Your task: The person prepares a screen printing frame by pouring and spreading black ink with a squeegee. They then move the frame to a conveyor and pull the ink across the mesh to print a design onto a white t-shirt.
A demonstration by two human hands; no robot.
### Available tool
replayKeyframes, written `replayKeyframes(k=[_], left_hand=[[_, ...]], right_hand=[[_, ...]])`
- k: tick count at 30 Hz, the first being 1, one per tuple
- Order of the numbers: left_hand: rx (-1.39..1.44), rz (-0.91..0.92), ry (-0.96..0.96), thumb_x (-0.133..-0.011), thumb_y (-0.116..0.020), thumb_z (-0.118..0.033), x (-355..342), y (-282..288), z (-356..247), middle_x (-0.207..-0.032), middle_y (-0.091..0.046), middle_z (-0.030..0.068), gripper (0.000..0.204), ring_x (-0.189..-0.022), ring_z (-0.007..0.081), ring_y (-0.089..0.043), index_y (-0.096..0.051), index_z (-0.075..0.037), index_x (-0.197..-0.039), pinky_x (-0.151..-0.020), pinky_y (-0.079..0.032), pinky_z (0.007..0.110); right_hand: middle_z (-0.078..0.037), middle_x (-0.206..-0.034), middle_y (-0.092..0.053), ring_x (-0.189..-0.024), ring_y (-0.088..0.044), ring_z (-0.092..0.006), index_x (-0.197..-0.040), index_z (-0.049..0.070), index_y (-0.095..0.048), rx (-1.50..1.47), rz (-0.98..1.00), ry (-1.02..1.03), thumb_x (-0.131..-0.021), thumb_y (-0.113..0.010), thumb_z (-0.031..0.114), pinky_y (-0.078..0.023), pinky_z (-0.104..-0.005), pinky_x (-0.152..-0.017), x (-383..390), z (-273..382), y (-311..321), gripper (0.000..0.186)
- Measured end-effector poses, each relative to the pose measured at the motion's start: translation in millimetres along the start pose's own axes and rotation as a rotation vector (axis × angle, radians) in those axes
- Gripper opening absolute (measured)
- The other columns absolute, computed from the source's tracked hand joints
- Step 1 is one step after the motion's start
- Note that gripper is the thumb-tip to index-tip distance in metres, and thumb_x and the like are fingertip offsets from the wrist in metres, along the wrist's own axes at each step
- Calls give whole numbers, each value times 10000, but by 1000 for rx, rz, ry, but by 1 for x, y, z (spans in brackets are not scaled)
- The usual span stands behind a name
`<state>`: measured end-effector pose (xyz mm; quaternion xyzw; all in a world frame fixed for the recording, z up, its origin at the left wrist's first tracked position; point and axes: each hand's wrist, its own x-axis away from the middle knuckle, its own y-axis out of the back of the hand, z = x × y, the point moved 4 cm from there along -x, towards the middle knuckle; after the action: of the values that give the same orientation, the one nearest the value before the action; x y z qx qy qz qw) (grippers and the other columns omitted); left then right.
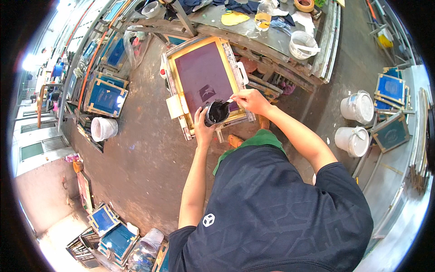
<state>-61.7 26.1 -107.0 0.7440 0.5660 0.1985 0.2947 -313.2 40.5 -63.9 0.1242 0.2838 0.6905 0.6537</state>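
My left hand [205, 127] is wrapped round a tub of thick black ink [217, 113], tilted so that its mouth shows. A thin stick-like tool [230, 101] reaches into the ink, and my right hand [252, 100] pinches its upper end. The tool's lower end is hidden in the ink. Both hands are over the near edge of a screen-printing frame [199, 68]. Its mesh is dark purple, bordered in yellow, with a small dark design [207, 93] just beyond the tub.
Beyond the frame is a worktable [240, 34] carrying cloths, a bottle [263, 17] and a white bucket [302, 45]. More blue screens [104, 97] lean at left, near a white pail [103, 129]. Two lidded buckets [357, 107] stand on the right.
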Motion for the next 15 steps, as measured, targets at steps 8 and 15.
replayKeyframes(k=[8,15], left_hand=[[-173,-57,36,-611,-878,-9,4,23,21,-1453,-491,150,743,-1317,350,-504,-614,-124,-1296,-1071,-455,433],[-151,-76,-18,-622,-874,-15,-2,31,9,-1432,-509,144,722,-1308,367,-508,-623,-128,-1289,-1056,-463,443]], right_hand=[[-137,-919,-737,-854,-709,-311,-1013,72,-749,-21,-126,-22,-905,-661,165,-555,-376,-755,16,-24,-7,167],[-126,-948,-736,-876,-699,-318,-1021,110,-747,101,-96,-75,-930,-618,220,-552,-419,-759,13,-37,-17,193]])
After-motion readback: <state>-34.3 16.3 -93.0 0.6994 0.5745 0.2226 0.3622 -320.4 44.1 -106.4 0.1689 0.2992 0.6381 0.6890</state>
